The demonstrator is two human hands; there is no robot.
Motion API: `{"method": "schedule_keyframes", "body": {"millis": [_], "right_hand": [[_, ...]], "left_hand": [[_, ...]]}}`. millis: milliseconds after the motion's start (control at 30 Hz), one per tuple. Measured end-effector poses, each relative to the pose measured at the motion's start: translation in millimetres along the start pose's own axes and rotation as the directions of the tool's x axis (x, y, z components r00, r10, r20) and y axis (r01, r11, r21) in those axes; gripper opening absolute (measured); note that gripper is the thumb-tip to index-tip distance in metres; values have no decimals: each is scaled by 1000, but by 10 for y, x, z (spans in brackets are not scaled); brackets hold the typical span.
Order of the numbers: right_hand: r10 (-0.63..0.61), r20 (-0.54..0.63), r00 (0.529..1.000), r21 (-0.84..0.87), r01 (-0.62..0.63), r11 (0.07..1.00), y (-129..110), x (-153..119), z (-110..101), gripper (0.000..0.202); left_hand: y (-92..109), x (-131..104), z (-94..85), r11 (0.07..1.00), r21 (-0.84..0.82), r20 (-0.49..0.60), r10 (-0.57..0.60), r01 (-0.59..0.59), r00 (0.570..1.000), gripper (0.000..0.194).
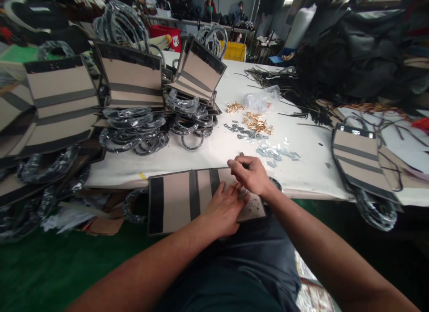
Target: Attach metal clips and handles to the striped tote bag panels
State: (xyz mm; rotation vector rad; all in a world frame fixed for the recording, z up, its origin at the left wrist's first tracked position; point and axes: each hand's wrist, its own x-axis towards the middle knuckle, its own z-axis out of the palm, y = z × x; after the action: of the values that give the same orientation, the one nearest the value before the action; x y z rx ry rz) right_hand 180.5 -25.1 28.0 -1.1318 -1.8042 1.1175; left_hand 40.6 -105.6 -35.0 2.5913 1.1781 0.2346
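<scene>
A beige bag panel with dark stripes [177,193] lies at the table's front edge, partly over my lap. My left hand [225,209] rests on its right part, fingers spread. Just above and right of it, my right hand [250,173] is closed, thumb against curled fingers; what it grips is too small to make out. Small metal studs [254,209] show on the panel's right end. A plastic-wrapped handle [134,206] sticks out at the panel's left side, and part of another shows beyond my right wrist.
Stacked bag panels [132,75] with wrapped handles stand at left. Gold fasteners [257,123], thin metal plates [276,151] and a plastic bag [261,99] lie mid-table. Another bag piece [358,155] lies at right, below dark straps [301,97]. Two people are in the background.
</scene>
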Motion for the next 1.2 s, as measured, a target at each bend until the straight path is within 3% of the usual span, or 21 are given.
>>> {"method": "schedule_keyframes", "body": {"millis": [133, 233, 400, 533, 600, 767, 933, 1067, 1200], "right_hand": [[-52, 95, 994, -133, 64, 989, 8, -59, 84, 46], [-94, 100, 991, -149, 108, 983, 51, -99, 76, 45], [27, -104, 994, 104, -16, 994, 76, -134, -100, 46], [-37, -348, 937, 275, 140, 951, 59, -157, -223, 45], [-70, -401, 913, 272, 192, 943, 97, -188, -215, 45], [-27, -318, 948, 212, 98, 972, 232, -283, -129, 46], [-43, -357, 933, 275, 148, 950, 239, -311, -138, 45], [24, -375, 927, 272, 86, 958, 232, -356, -181, 48], [163, -400, 902, 333, -23, 943, 222, -775, -400, 48]], "left_hand": [[-16, 2, 26, 999, -36, -15, 9, -10, 1000, 89], [-11, -4, -7, 999, -36, -18, 8, -9, 1000, 93], [-13, -31, -78, 1000, -12, -1, 19, -19, 1000, 87], [-27, -33, -70, 999, -10, 10, 36, -35, 999, 91], [-25, -27, -68, 999, 1, 7, 33, -33, 999, 92], [5, -27, -100, 999, 26, 13, 29, -29, 999, 87], [25, -27, -76, 999, 35, 10, 10, -10, 1000, 87], [61, -43, -74, 999, 32, 13, -2, 2, 1000, 87], [79, -78, -75, 1000, 30, -2, -2, 2, 1000, 85]]}}
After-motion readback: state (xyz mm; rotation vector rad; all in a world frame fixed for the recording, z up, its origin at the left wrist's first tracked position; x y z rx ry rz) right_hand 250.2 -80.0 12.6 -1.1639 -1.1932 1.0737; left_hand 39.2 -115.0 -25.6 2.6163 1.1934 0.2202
